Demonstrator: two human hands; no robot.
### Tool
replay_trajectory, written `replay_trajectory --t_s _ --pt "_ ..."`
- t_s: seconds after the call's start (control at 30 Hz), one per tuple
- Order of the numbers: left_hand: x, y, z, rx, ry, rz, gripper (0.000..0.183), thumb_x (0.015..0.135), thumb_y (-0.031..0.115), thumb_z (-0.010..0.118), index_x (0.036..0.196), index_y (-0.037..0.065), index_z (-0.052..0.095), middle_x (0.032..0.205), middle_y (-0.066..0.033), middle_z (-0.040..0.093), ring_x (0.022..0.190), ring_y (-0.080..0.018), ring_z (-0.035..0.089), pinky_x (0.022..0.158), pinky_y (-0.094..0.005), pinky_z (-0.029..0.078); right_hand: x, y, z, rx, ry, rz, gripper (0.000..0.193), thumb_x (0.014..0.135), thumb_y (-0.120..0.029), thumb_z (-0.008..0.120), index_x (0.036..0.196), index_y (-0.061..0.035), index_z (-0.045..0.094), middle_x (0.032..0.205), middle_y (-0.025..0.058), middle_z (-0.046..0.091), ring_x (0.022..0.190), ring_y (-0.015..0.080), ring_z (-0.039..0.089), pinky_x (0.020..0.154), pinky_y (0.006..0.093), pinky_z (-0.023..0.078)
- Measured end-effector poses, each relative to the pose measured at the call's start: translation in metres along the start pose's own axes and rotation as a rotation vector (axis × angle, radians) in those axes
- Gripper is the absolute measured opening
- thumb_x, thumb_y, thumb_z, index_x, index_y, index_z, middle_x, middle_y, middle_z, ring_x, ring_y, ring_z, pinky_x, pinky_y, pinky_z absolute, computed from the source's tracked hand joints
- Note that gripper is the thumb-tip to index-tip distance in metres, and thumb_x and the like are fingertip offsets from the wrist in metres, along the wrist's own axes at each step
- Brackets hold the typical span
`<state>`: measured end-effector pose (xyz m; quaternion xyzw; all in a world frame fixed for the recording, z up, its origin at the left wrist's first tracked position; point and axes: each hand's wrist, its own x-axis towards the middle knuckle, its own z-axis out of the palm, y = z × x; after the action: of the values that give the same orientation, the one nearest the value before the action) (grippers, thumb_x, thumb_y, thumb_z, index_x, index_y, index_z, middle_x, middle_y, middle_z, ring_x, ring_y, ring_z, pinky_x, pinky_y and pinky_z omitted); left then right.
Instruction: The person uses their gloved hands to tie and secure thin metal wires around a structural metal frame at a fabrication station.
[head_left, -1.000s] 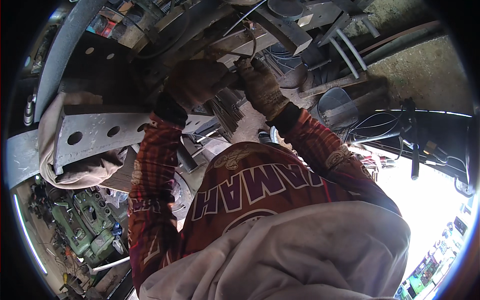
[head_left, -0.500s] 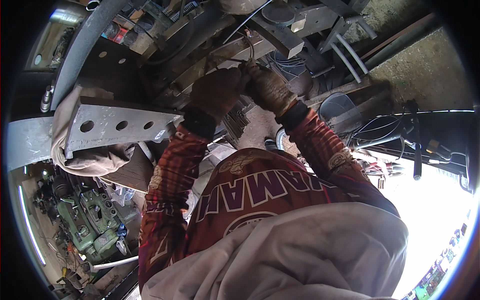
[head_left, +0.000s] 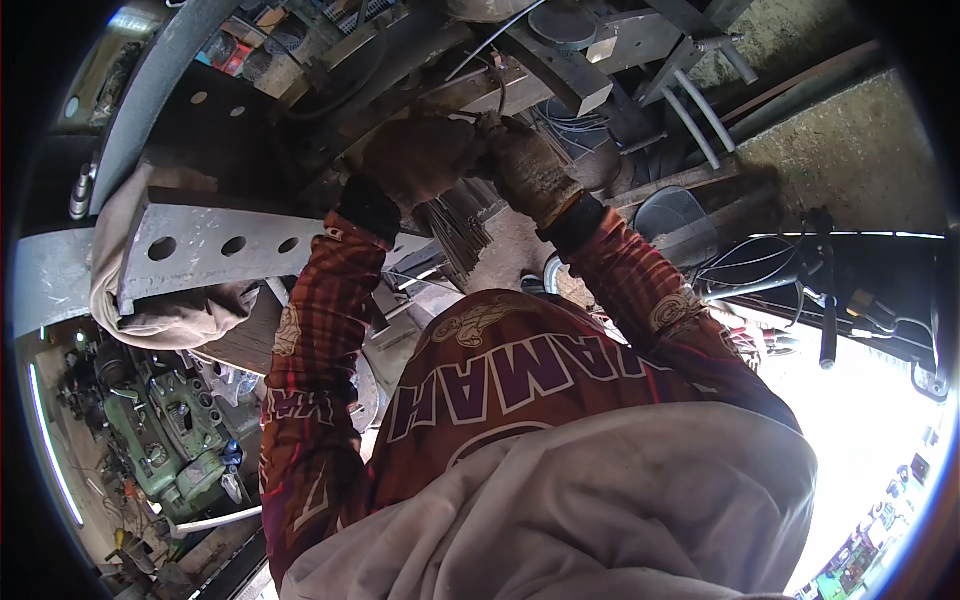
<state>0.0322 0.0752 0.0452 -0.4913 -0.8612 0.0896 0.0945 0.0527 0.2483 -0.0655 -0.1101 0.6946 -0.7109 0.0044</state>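
My left hand [head_left: 418, 160] wears a dirty brown work glove, and its fingers are curled closed. Right beside it is my right hand [head_left: 530, 170], in a worn tan glove, also closed, with its fingertips against the left hand. What they grip between them is hidden by the gloves. A thin curved brown rod or hose [head_left: 502, 88] rises just above the right fingertips. Both hands are over a workbench crowded with dark metal parts, close to a steel bar [head_left: 565, 80] with a squared end.
A steel plate with round holes [head_left: 200, 245] juts out at left, a beige cloth [head_left: 165, 318] under it. A bundle of thin rods [head_left: 455, 235] lies below my hands. Coiled wire [head_left: 575, 120] and a dark round-edged panel [head_left: 675, 220] are at right; a green machine [head_left: 165, 440] stands lower left.
My left hand and forearm have shifted left and slightly up; my right hand has moved a little left. Both stay closed and together. The whole view has shifted slightly.
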Motion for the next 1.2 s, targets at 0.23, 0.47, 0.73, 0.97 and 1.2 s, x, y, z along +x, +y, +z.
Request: replay_trajectory --t_s 0.23,0.47,0.73,0.97,1.2 --pt "-0.001 -0.007 0.006 -0.173 0.105 -0.011 0.022 0.096 0.034 0.057 0.091 0.014 0.064 0.077 -0.0056 0.065 0.07 -0.0271 0.067 0.06 -0.0416 0.054 -0.005 -0.024 0.014 0.206 0.171 0.099 0.044 0.103 -0.038 0.055 0.107 0.0055 0.06 0.086 0.0092 0.067 0.081 0.0189 0.07 0.074 0.0315 0.057" --pt "0.015 0.033 0.003 -0.193 0.055 -0.462 0.036 0.101 0.044 0.049 0.086 0.014 0.062 0.078 -0.0079 0.065 0.073 -0.0295 0.068 0.065 -0.0433 0.056 -0.011 -0.048 -0.028 -0.502 -0.181 -0.302 0.036 0.102 -0.034 0.058 0.102 0.0018 0.063 0.09 0.0091 0.069 0.082 0.0221 0.07 0.078 0.0347 0.057" --pt "0.025 0.029 -0.013 -0.306 -0.132 -0.479 0.044 0.102 0.047 0.045 0.086 0.012 0.065 0.081 -0.0104 0.068 0.078 -0.0317 0.07 0.068 -0.0463 0.057 0.005 -0.029 -0.029 0.933 -0.222 0.383 0.013 0.096 -0.006 0.06 0.108 -0.0014 0.061 0.106 0.0112 0.065 0.099 0.0208 0.066 0.089 0.0382 0.056" --pt "0.029 0.036 -0.009 -0.225 -0.043 -0.493 0.044 0.103 0.047 0.045 0.088 0.012 0.066 0.078 -0.0103 0.068 0.074 -0.0313 0.07 0.066 -0.0469 0.056 0.006 -0.011 -0.034 0.455 -0.245 -0.011 0.023 0.1 -0.013 0.056 0.119 0.001 0.056 0.106 0.011 0.064 0.094 0.0212 0.067 0.086 0.0359 0.057" --pt "0.019 -0.009 0.011 -0.315 0.024 -0.079 0.036 0.1 0.038 0.052 0.087 0.008 0.067 0.075 -0.0106 0.069 0.071 -0.0293 0.069 0.068 -0.041 0.055 0.005 -0.02 -0.019 -0.323 -0.031 -0.242 0.039 0.103 -0.032 0.055 0.107 0.0064 0.06 0.092 0.013 0.068 0.085 0.0178 0.069 0.077 0.0308 0.056"
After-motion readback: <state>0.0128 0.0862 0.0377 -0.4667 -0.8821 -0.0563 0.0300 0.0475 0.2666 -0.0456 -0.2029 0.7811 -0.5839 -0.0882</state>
